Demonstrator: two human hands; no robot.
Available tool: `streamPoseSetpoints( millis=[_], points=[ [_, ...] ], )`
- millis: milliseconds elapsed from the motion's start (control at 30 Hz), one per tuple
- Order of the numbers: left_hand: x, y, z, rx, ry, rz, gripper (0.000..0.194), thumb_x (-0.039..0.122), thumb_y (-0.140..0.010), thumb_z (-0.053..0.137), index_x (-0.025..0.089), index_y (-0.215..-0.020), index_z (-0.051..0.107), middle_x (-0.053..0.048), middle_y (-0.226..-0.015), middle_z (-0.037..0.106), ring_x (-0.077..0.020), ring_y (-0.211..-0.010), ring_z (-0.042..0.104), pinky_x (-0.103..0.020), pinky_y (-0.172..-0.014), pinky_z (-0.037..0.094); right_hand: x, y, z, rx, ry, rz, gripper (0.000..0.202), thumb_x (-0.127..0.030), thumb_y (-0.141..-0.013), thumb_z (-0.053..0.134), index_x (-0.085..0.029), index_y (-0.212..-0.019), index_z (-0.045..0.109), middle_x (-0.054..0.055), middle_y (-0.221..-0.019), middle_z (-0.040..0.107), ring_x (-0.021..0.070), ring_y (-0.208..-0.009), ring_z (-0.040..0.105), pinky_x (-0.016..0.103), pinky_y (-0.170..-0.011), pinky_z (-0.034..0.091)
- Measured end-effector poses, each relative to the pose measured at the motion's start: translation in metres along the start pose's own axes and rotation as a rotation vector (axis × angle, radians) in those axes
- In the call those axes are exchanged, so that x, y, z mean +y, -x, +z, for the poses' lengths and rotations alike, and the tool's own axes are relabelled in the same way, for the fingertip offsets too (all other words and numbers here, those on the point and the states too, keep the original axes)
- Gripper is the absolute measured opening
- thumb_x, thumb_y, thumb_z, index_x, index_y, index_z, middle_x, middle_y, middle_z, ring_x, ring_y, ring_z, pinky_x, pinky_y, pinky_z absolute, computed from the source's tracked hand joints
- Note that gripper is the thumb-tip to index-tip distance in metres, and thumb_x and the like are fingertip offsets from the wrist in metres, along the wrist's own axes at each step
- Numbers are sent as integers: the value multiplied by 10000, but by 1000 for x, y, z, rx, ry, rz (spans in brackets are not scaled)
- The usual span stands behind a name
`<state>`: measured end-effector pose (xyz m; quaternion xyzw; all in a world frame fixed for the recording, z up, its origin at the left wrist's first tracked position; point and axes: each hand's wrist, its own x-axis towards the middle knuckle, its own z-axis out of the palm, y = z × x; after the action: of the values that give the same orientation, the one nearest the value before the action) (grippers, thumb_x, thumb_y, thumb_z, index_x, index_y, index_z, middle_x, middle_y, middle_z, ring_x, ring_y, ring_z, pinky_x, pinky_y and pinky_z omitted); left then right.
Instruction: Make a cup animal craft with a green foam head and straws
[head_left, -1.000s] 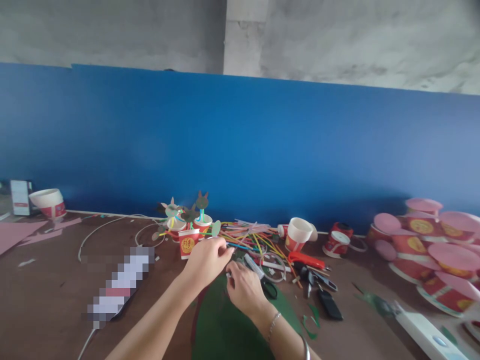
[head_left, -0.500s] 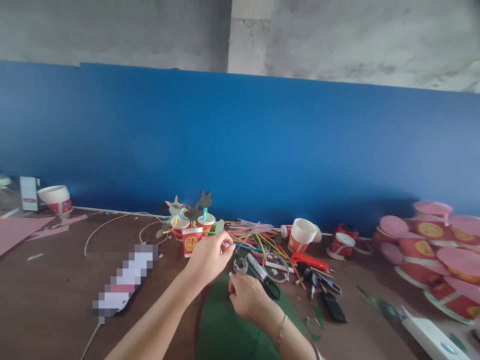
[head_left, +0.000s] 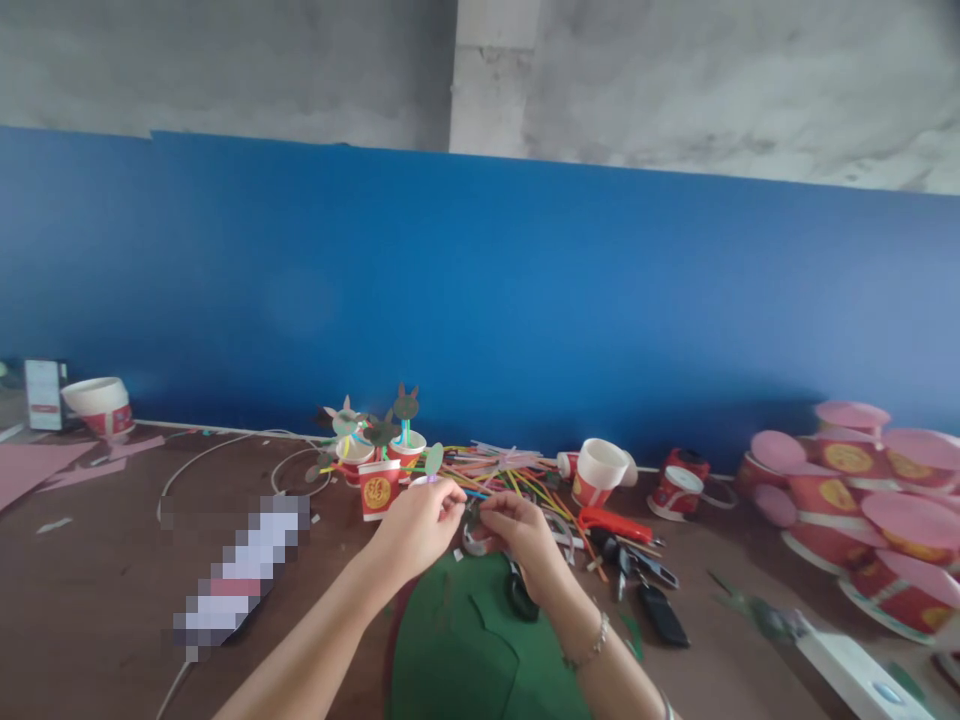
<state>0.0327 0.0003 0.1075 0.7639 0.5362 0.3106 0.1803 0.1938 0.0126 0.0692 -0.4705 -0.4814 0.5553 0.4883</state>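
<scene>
My left hand [head_left: 431,515] is closed in a pinch just right of a red and white paper cup [head_left: 379,490]; what its fingertips hold is too small to make out. Close beside it, my right hand [head_left: 517,530] is also pinched, over a roll of clear tape [head_left: 480,540]. Its fingertips meet near the tape and a small dark item that I cannot identify. Below both hands lies green paper [head_left: 450,640] with a cut line in it. Black-handled scissors [head_left: 523,592] lie partly under my right forearm and wrist.
Colored strips [head_left: 502,460] are heaped behind my hands. Cups with paper animal heads [head_left: 406,403] stand left of them. Rightward are a white cup [head_left: 600,465], an orange-red tool [head_left: 615,523], keys [head_left: 624,575] and stacked pink-topped cups [head_left: 851,455]. A phone-like device [head_left: 255,570] lies left.
My right hand has moved up and forward from the green paper to beside my left hand, uncovering more of the paper. The view has shifted slightly.
</scene>
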Motion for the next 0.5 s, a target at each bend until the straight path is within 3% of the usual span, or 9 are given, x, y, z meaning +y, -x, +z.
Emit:
streamPoseSetpoints(
  millis=[133, 300, 500],
  points=[
    [1, 1, 4, -85, 51, -29, 189, 333, -757, 566, 213, -869, 659, -25, -754, 694, -177, -673, 634, -246, -586, 435, -8, 4, -2, -19, -88, 44, 237, -293, -585, 719, -127, -710, 605, 14, -577, 650, 115, -538, 588, 199, -516, 432],
    [3, -1, 3, -19, 71, -10, 131, 215, -756, 515, 191, -684, 621, -13, -682, 660, -148, -621, 596, -233, -570, 412, -14, 7, -3, -20, -86, 34, 215, -259, -566, 745, -119, -696, 646, -13, -542, 617, 80, -494, 529, 178, -488, 384],
    [9, -5, 8, 17, 420, -68, 172, 288, -772, 518, 152, -741, 618, -16, -643, 639, -131, -581, 581, -217, -541, 429, -16, 7, -3, -51, -124, -30, 307, -271, -536, 775, -129, -770, 637, 10, -616, 660, 115, -541, 579, 212, -531, 424]
  ],
)
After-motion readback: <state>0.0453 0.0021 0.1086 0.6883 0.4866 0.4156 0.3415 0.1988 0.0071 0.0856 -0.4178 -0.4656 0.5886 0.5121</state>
